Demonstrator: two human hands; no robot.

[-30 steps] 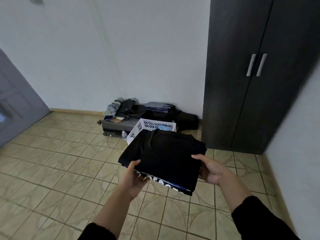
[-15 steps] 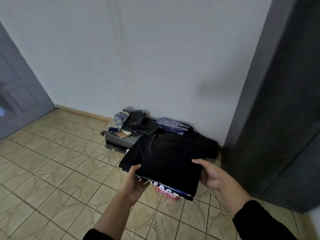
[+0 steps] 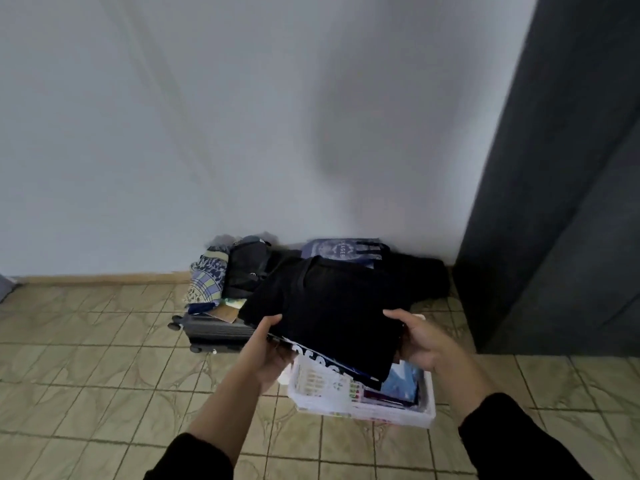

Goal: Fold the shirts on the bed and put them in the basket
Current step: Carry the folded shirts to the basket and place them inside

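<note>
Our left hand curls its fingers under the left edge of a stack of folded shirts, a black one on top and a dark blue printed one beneath, while our right hand clasps the right edge. We hold the stack just above the white plastic lattice basket on the tiled floor, which already has folded clothes in it. We judge the folding done for this stack, with only the lowering left; the bed is out of view, so we cannot tell whether more shirts wait.
</note>
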